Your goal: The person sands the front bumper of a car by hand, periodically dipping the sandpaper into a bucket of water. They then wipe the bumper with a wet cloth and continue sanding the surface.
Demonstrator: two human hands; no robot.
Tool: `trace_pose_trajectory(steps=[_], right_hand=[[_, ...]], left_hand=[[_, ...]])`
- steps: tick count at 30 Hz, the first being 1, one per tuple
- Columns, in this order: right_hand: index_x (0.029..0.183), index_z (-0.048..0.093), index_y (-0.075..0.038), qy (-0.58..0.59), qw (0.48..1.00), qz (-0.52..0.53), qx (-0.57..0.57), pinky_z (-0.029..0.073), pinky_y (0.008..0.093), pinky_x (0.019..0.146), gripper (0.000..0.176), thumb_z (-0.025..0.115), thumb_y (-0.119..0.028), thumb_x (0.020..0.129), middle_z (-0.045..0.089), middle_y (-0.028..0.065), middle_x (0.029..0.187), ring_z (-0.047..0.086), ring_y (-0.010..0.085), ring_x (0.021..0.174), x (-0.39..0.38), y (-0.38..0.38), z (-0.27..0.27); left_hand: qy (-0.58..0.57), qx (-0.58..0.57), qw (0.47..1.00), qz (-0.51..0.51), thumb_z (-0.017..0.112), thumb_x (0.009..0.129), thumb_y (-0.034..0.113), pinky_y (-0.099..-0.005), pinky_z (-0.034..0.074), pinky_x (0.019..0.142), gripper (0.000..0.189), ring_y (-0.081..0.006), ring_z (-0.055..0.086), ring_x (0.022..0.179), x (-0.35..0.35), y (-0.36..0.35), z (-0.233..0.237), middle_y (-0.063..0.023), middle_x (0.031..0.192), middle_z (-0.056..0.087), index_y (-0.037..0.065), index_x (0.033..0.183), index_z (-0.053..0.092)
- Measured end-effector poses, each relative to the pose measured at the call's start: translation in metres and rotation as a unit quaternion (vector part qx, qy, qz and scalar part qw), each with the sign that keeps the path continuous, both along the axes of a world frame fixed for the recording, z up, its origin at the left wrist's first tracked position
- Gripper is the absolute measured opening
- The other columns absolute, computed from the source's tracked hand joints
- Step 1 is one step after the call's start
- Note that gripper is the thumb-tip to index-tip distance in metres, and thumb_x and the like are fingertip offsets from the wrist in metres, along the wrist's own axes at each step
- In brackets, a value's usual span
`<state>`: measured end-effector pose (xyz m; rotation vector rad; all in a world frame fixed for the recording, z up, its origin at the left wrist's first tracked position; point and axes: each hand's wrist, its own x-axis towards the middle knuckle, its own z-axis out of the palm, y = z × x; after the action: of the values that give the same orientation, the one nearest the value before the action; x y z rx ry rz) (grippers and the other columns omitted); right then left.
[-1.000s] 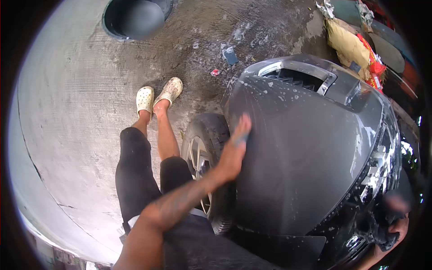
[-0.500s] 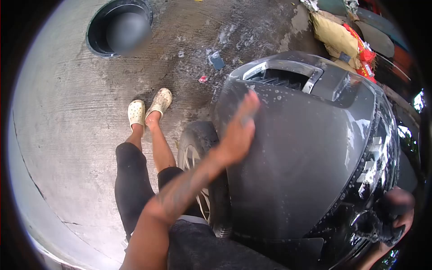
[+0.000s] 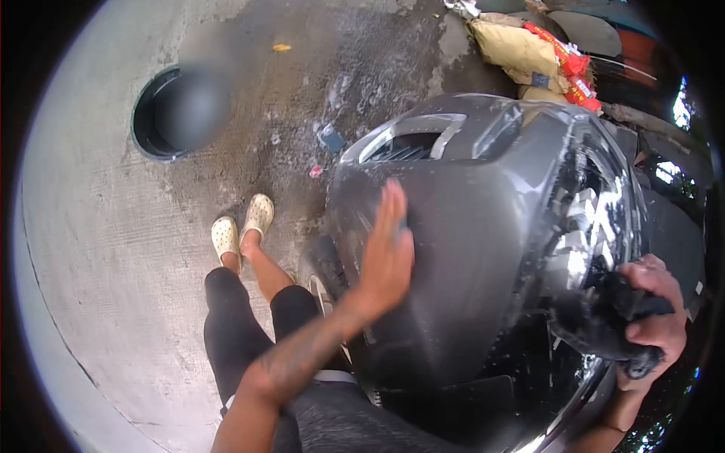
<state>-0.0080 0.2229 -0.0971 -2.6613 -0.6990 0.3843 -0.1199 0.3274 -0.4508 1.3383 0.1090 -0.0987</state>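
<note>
My left hand point(image 3: 387, 253) lies on the dark grey bumper panel point(image 3: 461, 234) with its fingers stretched out. A small grey-blue patch shows between the thumb and fingers; what it is, I cannot make out. At the right, my right hand point(image 3: 658, 317) grips a crumpled, wet-looking black cloth point(image 3: 604, 313) over the glossy black front part of the car. Water drops and glossy streaks show on this part. Behind my left forearm, the wheel point(image 3: 323, 275) is partly hidden.
A dark round tub point(image 3: 155, 128) rests on the wet concrete floor point(image 3: 113, 219). A blue-grey piece point(image 3: 330, 139) and a small pink-red item point(image 3: 316, 171) lie near the bumper. Beige and red sacks point(image 3: 521, 53) are at the upper right. My legs stand left of the wheel.
The view has shifted. My left hand has moved down the panel, away from the air vent. My right hand and the black cloth have come further up into view.
</note>
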Motion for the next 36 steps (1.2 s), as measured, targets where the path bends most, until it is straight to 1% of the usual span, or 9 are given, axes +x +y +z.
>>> trace_pose_trajectory(steps=[4,10,14,18,26,28,30,34,36], right_hand=[[0.079,0.069,-0.022,-0.024,0.977,0.119,-0.176,0.045,0.0573,0.092,0.007,0.070,-0.028,0.075,0.071,0.0126,0.109,0.067,0.0348,0.101,-0.016,-0.001,0.037],[0.086,0.055,-0.017,-0.110,0.988,0.025,-0.101,0.039,0.0659,0.102,0.024,0.071,-0.035,0.086,0.068,0.0132,0.117,0.065,0.0447,0.109,-0.068,-0.061,0.054],[0.078,0.052,-0.012,-0.107,0.972,-0.031,-0.207,0.041,0.0636,0.100,0.046,0.082,-0.047,0.076,0.067,0.0136,0.119,0.063,0.0492,0.111,-0.053,-0.015,0.042],[0.067,0.051,-0.015,-0.105,0.965,0.014,-0.242,0.046,0.0604,0.092,0.029,0.078,-0.023,0.062,0.068,0.0047,0.085,0.067,0.0325,0.089,-0.057,-0.031,0.050],[0.065,0.052,-0.016,-0.060,0.992,0.017,-0.111,0.049,0.0529,0.080,0.032,0.080,-0.030,0.055,0.065,0.0033,0.079,0.064,0.0263,0.077,-0.045,-0.042,0.055],[0.070,0.051,-0.015,-0.046,0.995,0.039,-0.078,0.049,0.0537,0.081,0.038,0.084,-0.029,0.057,0.065,0.0074,0.084,0.065,0.0276,0.080,-0.044,-0.070,0.060],[0.077,0.048,-0.012,-0.197,0.978,-0.059,-0.041,0.048,0.0548,0.085,0.038,0.082,-0.025,0.065,0.065,0.0152,0.090,0.065,0.0305,0.083,-0.048,-0.085,0.054],[0.081,0.043,-0.007,-0.225,0.946,-0.228,-0.045,0.045,0.0509,0.094,0.040,0.077,-0.025,0.072,0.062,0.0236,0.102,0.061,0.0351,0.101,-0.061,-0.120,0.055],[0.086,0.042,-0.008,-0.200,0.962,-0.174,-0.064,0.039,0.0481,0.105,0.044,0.078,-0.032,0.079,0.062,0.0225,0.114,0.059,0.0318,0.110,-0.059,-0.123,0.054]], left_hand=[[-0.054,-0.043,0.993,-0.092,0.037,0.101,0.025,-0.0462,0.010,0.124,0.065,-0.0400,0.014,0.153,-0.061,0.017,0.090,-0.0255,0.163,0.018,-0.004,0.156,0.022],[-0.038,0.001,0.999,-0.025,0.034,0.102,0.027,-0.0462,0.010,0.124,0.063,-0.0388,0.015,0.153,0.036,0.003,0.007,-0.0249,0.164,0.019,-0.003,0.157,0.021],[-0.039,-0.025,0.994,-0.095,0.034,0.100,0.025,-0.0481,0.011,0.123,0.065,-0.0418,0.015,0.152,-0.068,0.015,0.108,-0.0263,0.163,0.017,-0.001,0.158,0.021],[-0.087,0.001,0.994,-0.062,0.041,0.094,0.025,-0.0495,0.010,0.123,0.071,-0.0409,0.014,0.153,0.012,0.007,0.062,-0.0269,0.163,0.017,0.000,0.158,0.020],[-0.113,-0.015,0.990,-0.076,0.038,0.096,0.019,-0.0483,0.012,0.124,0.063,-0.0393,0.017,0.152,-0.014,0.003,0.108,-0.0279,0.162,0.020,-0.003,0.154,0.030],[-0.125,-0.020,0.988,-0.087,0.038,0.096,0.019,-0.0484,0.012,0.124,0.062,-0.0392,0.017,0.152,0.023,0.005,0.093,-0.0277,0.162,0.021,-0.003,0.154,0.031],[-0.115,-0.003,0.991,-0.071,0.039,0.094,0.022,-0.0477,0.011,0.124,0.067,-0.0399,0.014,0.153,0.074,0.003,0.067,-0.0267,0.163,0.020,-0.003,0.155,0.029],[-0.089,-0.010,0.992,-0.092,0.034,0.098,0.025,-0.0467,0.012,0.123,0.064,-0.0365,0.013,0.154,-0.037,0.007,0.113,-0.0232,0.164,0.019,-0.003,0.155,0.027],[-0.057,-0.023,0.992,-0.111,0.031,0.100,0.023,-0.0463,0.012,0.124,0.061,-0.0351,0.014,0.154,-0.033,0.010,0.105,-0.0224,0.164,0.020,-0.003,0.156,0.026]])
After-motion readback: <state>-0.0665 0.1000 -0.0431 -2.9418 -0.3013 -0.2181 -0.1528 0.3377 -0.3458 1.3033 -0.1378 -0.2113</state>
